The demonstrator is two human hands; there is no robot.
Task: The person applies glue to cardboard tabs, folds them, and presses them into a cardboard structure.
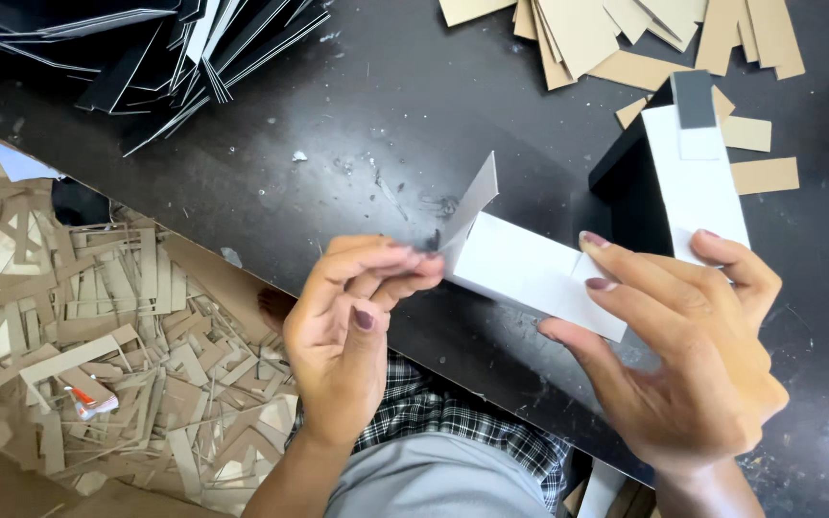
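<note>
At the far left, below the edge of the dark worktable (357, 125), the floor holds a heap of brown cardboard offcuts (98, 326), strips and cut-out frames lying every way, with a small white and orange tube (88, 401) among them. Above that, on the table's upper left corner, a fanned stack of black boards (146, 43) spreads out with pale edges showing. Moving rightward, the left hand (347, 331) comes up over the table edge, its fingers curled together and its fingertips (414, 264) pinched onto the left end of a long white box (530, 273), just below a grey flap (472, 206) that stands up from that end. The box lies tilted, its left end higher in the picture, held above the table in front of the person's checked garment (453, 412). The right hand (693, 355) takes the box's other end: the fingers are partly spread, two fingers pressing flat on the top face and the thumb hooked behind, so the hand grips the box loosely rather than clenching it. Just behind this hand stands a black and white box piece (683, 173) with a grey tab on top. Along the top right lies a pile of tan cardboard pieces (626, 38), well apart from both hands.
</note>
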